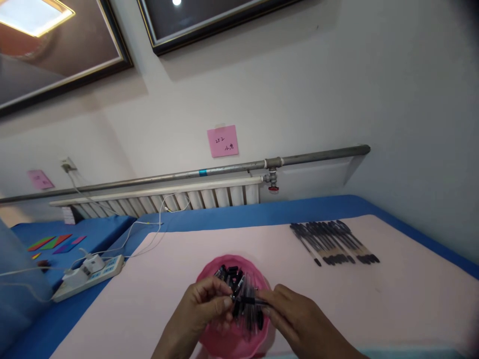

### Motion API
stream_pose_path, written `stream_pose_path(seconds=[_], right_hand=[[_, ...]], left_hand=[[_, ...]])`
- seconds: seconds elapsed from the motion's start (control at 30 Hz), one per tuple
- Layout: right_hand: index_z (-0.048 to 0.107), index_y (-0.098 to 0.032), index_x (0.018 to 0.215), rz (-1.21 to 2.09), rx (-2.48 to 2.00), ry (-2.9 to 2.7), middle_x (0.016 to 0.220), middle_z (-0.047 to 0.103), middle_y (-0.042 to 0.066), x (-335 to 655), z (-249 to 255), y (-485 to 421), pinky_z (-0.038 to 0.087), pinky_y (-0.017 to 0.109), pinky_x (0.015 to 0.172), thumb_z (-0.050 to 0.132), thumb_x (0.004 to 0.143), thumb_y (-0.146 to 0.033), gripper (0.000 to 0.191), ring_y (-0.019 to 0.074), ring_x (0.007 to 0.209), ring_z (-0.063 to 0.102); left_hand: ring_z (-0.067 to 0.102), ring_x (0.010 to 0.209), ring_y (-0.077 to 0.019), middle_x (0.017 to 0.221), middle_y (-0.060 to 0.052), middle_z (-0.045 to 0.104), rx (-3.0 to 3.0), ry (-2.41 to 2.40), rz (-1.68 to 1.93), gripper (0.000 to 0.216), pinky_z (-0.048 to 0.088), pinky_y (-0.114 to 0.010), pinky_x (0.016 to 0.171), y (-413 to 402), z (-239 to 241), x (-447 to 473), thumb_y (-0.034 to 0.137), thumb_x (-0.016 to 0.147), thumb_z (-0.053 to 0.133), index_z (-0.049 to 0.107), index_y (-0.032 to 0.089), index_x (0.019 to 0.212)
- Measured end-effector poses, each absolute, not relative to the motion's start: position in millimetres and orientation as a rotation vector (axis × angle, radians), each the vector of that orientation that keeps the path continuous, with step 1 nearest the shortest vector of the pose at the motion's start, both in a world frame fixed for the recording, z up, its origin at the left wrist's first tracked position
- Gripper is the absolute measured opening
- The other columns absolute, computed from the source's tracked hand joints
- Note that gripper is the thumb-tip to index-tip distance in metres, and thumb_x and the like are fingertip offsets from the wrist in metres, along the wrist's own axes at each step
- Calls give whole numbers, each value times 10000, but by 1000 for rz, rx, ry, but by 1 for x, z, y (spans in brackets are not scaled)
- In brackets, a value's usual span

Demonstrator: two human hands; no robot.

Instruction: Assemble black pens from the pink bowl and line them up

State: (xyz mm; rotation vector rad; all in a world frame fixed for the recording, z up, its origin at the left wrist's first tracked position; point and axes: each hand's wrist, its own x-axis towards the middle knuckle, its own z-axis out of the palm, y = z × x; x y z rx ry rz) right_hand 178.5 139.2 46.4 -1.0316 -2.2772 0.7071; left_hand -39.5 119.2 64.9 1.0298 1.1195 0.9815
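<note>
- In the head view, the thing in hand is a slim, dark, pen-like stick (251, 300), black along most of its visible length, with a small shiny tip at its 9 o'clock end. It lies nearly level over the middle of the bowl, pointing from 9 toward 3 o'clock.
- The left hand (202, 304), at the bowl's 9 o'clock, pinches the shiny tip between thumb and forefinger; whether that tip is a separate piece is too small to tell.
- The right hand (294, 314), at the bowl's 3 o'clock, grasps the stick's other end in its fingers.
- Beneath both hands sits a round pink bowl with a wavy rim (228, 346). Short black cylindrical pieces (238, 281) are jumbled toward its 12 o'clock side; slender clear tubes (247, 319) lie bundled from its centre toward 4 o'clock, blurred in places.
- At 2 o'clock from the bowl, a slanting row of dark pens with pale mid-sections and black ends (329, 242) lies side by side on a pale pink sheet (374, 299).
- At 10 o'clock from the bowl, a white power strip (107, 274) bears white plugs.
</note>
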Motion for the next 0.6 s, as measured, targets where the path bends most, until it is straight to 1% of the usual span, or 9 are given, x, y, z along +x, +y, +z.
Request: stream_pose_path(seconds=[0.13,0.27,0.4,0.5,0.6], right_hand=[[596,-260,1030,589,-1080,-2332,862,636,41,177,43,138,445,253,647,394,898,-244,241,175,769,594],[599,-249,1012,648,-1062,-2316,839,653,37,175,39,135,437,254,658,399,887,-237,236,170,739,599],[639,-250,947,902,-1026,-2191,844,675,16,170,44,130,430,242,672,434,872,-260,218,165,753,598],[671,-243,862,1178,-1050,-2095,744,674,-20,167,51,127,417,217,604,465,856,-277,209,146,670,583],[687,-227,843,1333,-1048,-1987,716,679,-18,165,56,126,419,214,574,489,837,-330,224,148,640,579]], left_hand=[[539,491,-106,543,7,621,1070,1146,972,235,384,-232,523,121,63,-38,317,653,703,601,142,772],[511,466,-94,531,5,619,1067,1154,988,218,362,-225,504,121,60,-38,304,655,699,604,134,752],[517,480,-95,531,7,614,1030,1116,977,225,365,-227,526,120,59,-41,303,646,711,602,138,752],[519,494,-91,541,7,610,1014,1081,983,223,353,-218,532,119,58,-42,276,629,729,614,133,757],[495,472,-76,581,22,599,929,1005,1055,316,334,-208,496,120,56,-38,271,604,750,613,144,859]])
